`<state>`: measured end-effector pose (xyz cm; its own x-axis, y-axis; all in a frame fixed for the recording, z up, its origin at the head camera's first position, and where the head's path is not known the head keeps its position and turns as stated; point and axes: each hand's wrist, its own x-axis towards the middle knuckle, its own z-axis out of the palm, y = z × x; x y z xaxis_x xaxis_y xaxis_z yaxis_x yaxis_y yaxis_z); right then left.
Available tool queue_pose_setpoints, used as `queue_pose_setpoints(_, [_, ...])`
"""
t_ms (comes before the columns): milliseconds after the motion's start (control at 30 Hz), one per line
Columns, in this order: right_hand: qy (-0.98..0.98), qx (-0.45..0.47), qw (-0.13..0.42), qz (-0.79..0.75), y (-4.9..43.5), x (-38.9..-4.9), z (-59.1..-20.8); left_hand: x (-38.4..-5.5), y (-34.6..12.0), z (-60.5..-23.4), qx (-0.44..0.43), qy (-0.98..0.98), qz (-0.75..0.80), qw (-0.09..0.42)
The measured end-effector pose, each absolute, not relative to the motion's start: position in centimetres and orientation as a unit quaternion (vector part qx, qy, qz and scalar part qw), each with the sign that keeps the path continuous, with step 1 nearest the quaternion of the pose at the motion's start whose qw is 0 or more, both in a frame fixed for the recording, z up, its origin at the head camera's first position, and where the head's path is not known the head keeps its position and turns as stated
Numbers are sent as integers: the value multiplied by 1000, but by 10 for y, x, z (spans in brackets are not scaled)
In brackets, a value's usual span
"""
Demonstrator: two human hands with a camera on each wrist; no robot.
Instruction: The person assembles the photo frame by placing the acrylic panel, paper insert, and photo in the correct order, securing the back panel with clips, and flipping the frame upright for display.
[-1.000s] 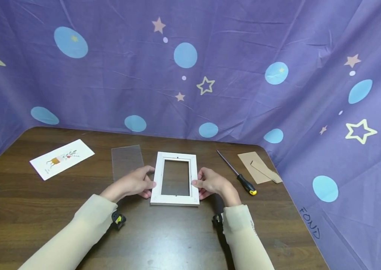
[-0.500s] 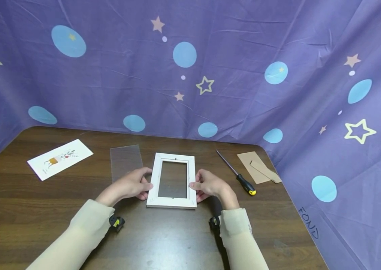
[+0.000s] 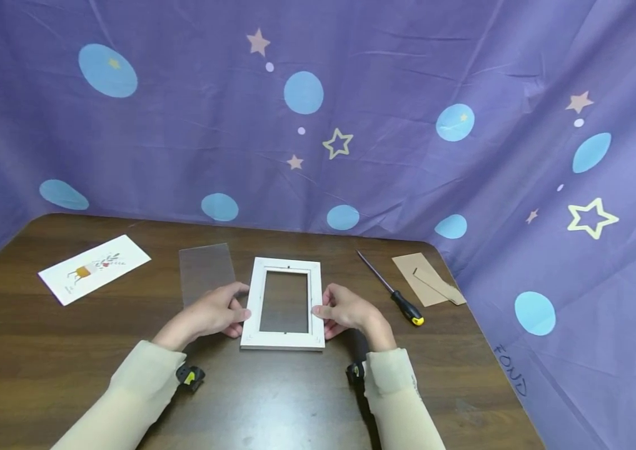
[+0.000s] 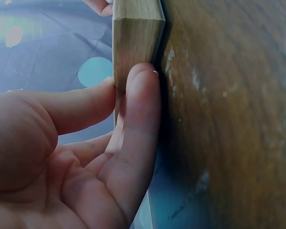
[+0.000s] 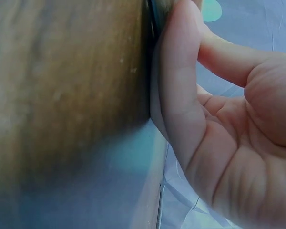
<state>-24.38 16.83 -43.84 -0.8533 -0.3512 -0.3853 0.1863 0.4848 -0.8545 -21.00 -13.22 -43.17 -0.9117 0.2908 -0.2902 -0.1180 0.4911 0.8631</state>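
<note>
A white picture frame lies on the table, and the table top shows through its opening. My left hand grips the left side, thumb on top and fingers along the outer edge. On the opposite side my right hand pinches the frame the same way. In the left wrist view, the pale wood-grained edge of the frame meets the thumb and a finger. The right wrist view has the right hand's fingers low against the table, with the frame mostly hidden. A clear sheet lies just beyond the left hand.
A white card with an animal drawing lies at the far left. To the right are a screwdriver with a black and yellow handle, a brown board and a thin bent strip on it. A purple curtain encloses the table.
Both hands have shifted the frame slightly left and nearer to me, keeping their grip. The whole view has also turned a little. The other things stay in place.
</note>
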Motion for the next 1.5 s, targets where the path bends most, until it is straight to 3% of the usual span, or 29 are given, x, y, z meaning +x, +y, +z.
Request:
queue_pose_setpoints(333, [820, -42, 270, -503, 168, -245, -437, -211, -137, -433, 80, 845, 497, 184])
queue_pose_setpoints(600, [820, -45, 272, -501, 167, -244, -438, -220, -157, -426, 105, 918, 381, 45])
queue_pose_setpoints(700, [818, -47, 272, -504, 166, -245, -439, -226, -167, -424, 81, 924, 373, 25])
queue_pose_setpoints(1067, [819, -47, 272, -503, 169, -244, -440, -251, -196, -427, -22, 958, 286, 22])
queue_pose_setpoints(1500, [818, -47, 273, -504, 169, -244, -438, -266, -179, -435, -75, 978, 193, 26])
